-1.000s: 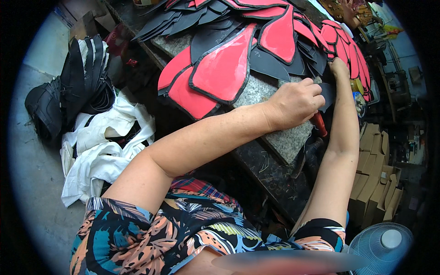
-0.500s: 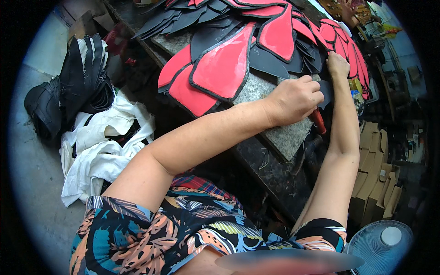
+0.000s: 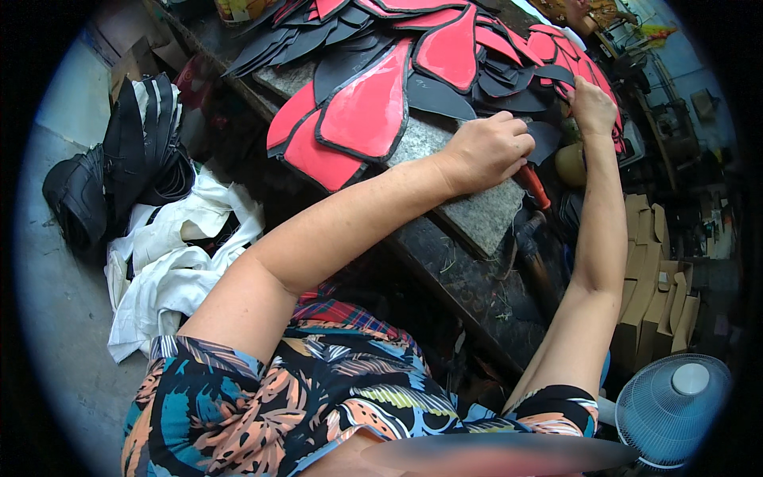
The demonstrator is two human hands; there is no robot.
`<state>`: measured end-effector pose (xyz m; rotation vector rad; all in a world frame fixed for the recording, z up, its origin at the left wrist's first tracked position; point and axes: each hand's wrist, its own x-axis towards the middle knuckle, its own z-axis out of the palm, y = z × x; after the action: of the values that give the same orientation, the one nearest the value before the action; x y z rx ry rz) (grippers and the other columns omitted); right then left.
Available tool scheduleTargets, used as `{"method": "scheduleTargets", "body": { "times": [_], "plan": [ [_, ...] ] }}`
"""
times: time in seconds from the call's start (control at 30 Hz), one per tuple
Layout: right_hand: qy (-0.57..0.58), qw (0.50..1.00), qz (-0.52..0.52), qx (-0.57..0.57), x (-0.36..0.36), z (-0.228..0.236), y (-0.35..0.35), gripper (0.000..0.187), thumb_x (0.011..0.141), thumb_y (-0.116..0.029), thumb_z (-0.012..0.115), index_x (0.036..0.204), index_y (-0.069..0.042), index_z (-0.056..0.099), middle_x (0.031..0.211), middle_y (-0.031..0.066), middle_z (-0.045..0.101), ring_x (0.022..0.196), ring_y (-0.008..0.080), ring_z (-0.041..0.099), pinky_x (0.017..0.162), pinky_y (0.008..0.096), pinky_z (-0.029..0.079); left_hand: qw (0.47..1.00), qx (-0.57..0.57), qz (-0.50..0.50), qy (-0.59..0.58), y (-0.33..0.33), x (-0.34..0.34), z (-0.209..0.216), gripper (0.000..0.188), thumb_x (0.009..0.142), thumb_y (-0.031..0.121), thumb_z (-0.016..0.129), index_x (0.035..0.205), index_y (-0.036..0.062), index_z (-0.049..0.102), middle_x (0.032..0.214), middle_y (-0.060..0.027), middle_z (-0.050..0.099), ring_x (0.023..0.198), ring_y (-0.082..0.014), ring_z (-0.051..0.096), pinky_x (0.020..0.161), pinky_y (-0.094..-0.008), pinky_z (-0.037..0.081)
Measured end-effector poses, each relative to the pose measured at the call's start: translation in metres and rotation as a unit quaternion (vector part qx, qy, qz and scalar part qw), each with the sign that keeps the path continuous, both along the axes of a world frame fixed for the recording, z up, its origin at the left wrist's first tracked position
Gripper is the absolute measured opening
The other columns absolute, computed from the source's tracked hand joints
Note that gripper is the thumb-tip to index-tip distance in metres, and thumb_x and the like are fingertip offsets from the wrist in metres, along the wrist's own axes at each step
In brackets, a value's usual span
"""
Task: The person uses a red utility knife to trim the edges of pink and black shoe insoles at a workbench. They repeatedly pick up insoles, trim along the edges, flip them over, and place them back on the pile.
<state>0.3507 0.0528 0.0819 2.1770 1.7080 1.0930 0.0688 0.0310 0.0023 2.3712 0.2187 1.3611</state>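
My left hand (image 3: 489, 151) is closed, fingers curled, over the near corner of a grey stone slab (image 3: 482, 215). What it grips is hidden. A dark grey flat piece (image 3: 543, 141) shows just past its fingertips, and a red handle (image 3: 534, 188) sticks out below them. Further right, my right hand (image 3: 594, 107) is closed on the end of a black curved strip (image 3: 554, 74). Left of my hands lie glossy red teardrop-shaped panels with black borders (image 3: 367, 103), overlapping on the slab. Plain black flat pieces (image 3: 439, 97) are stacked among them.
More red panels (image 3: 566, 52) pile up at the far right. The dark bench (image 3: 469, 274) runs along the slab's near side. White cloth (image 3: 171, 270) and a black bundle (image 3: 119, 155) lie at the left. Cardboard boxes (image 3: 652, 278) and a fan (image 3: 671, 409) stand at the right.
My right hand has risen slightly, and the black strip now shows at its fingers. The left hand stays over the slab corner. The whole view has shifted a little.
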Motion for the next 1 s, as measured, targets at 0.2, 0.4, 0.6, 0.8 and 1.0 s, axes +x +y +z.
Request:
{"method": "scheduleTargets", "body": {
  "times": [0.2, 0.4, 0.6, 0.8, 1.0],
  "plan": [
    [0.014, 0.986, 0.067, 0.155, -0.020, 0.048, -0.031, 0.015, 0.086, -0.029, 0.064, 0.090, -0.015, 0.062, 0.086, 0.0066, 0.071, 0.077, 0.0320, 0.069, 0.064, 0.0429, 0.056, 1.000, 0.012, -0.001, 0.005, 0.001, 0.001, -0.001, 0.014, 0.079, 0.014, 0.071, 0.086, 0.0080, 0.061, 0.087, -0.0066, 0.058, 0.089, -0.0268, 0.059, 0.074, -0.0376, 0.052],
    [0.093, 0.921, 0.315, 0.210, -0.102, 0.054, -0.093, 0.017, 0.080, -0.012, 0.073, 0.096, -0.012, 0.067, 0.086, 0.0074, 0.069, 0.072, 0.0275, 0.068, 0.064, 0.0326, 0.054, 0.999, 0.029, 0.015, 0.009, 0.004, 0.002, -0.004, 0.014, 0.078, 0.018, 0.071, 0.085, 0.0094, 0.062, 0.089, -0.0059, 0.060, 0.091, -0.0260, 0.060, 0.075, -0.0370, 0.054],
    [0.164, 0.913, 0.342, 0.149, -0.172, -0.007, -0.153, 0.020, 0.072, -0.003, 0.072, 0.089, -0.009, 0.064, 0.073, 0.0061, 0.059, 0.063, 0.0244, 0.061, 0.055, 0.0346, 0.049, 1.000, 0.006, 0.025, -0.003, 0.014, 0.006, -0.012, 0.024, 0.077, 0.019, 0.071, 0.098, 0.0077, 0.065, 0.099, -0.0125, 0.065, 0.094, -0.0348, 0.063, 0.080, -0.0415, 0.054],
    [0.186, 0.904, 0.329, 0.197, -0.187, -0.035, -0.181, 0.021, 0.071, -0.001, 0.072, 0.090, -0.008, 0.065, 0.073, 0.0072, 0.060, 0.063, 0.0248, 0.062, 0.055, 0.0345, 0.050, 0.994, 0.060, 0.010, 0.093, 0.016, -0.011, 0.008, 0.015, 0.078, 0.014, 0.067, 0.093, 0.0097, 0.067, 0.098, -0.0100, 0.065, 0.095, -0.0321, 0.064, 0.079, -0.0409, 0.055],
    [0.195, 0.893, 0.358, 0.188, -0.199, -0.041, -0.182, 0.020, 0.070, -0.003, 0.072, 0.088, -0.008, 0.064, 0.075, 0.0057, 0.063, 0.066, 0.0228, 0.065, 0.058, 0.0347, 0.052, 0.981, 0.121, 0.060, 0.141, -0.026, -0.084, 0.027, 0.020, 0.074, 0.007, 0.068, 0.094, 0.0046, 0.063, 0.099, -0.0101, 0.064, 0.096, -0.0304, 0.062, 0.080, -0.0372, 0.055]
  ]
}}
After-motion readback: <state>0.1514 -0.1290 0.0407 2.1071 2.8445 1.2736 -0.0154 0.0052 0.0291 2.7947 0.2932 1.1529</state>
